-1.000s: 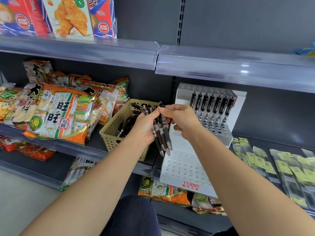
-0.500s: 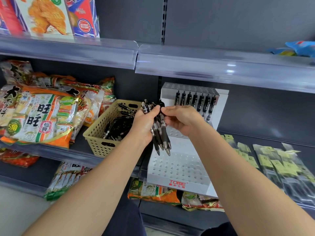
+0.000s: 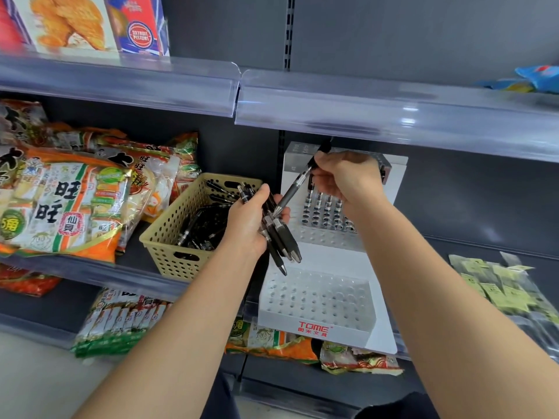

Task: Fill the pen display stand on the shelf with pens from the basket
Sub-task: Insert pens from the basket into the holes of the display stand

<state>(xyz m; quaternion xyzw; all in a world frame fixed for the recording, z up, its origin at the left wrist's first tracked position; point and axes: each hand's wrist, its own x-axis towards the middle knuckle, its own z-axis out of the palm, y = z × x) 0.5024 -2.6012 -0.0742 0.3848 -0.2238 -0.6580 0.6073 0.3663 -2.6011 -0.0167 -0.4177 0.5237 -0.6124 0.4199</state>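
Note:
A white stepped pen display stand with rows of holes sits on the middle shelf. Several black pens stand in its upper tier, partly hidden behind my right hand. That hand pinches a single black pen by its upper end, tilted, tip pointing down-left, in front of the stand's top tier. My left hand grips a bundle of black pens, tips pointing down toward the lower tier. A beige perforated basket left of the stand holds several more black pens.
Orange snack bags fill the shelf left of the basket. Flat packets with yellow labels lie to the right of the stand. The upper shelf's clear price rail overhangs just above the stand. More snack bags lie on the shelf below.
My right hand has pulled one pen out of the bundle and lifted it up and right toward the stand's top tier. My left hand keeps holding the remaining pens.

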